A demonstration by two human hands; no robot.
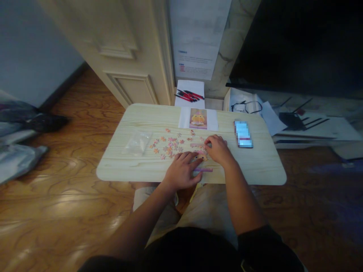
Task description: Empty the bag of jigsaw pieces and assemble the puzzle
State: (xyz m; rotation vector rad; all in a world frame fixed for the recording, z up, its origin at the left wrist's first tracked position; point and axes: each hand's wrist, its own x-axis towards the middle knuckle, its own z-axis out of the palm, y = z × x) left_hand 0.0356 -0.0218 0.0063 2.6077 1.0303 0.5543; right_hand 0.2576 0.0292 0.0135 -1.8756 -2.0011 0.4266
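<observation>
Loose jigsaw pieces (169,145), pink and orange, lie scattered on a small pale wooden table (255,170). A partly joined patch of puzzle (202,155) lies between my hands near the front edge. My left hand (183,170) rests flat on the table with fingers spread, its fingertips on the joined patch. My right hand (217,148) is curled, fingertips pinched on a small piece at the top of the patch. A reference picture (198,118) of a yellow figure lies at the table's far edge.
An empty clear plastic bag (138,143) lies left of the pieces. A phone (243,133) lies right of my hands. Beyond the table are red and black pens (189,95) on a white sheet, glasses (249,107), a door and a dark screen. Wooden floor surrounds the table.
</observation>
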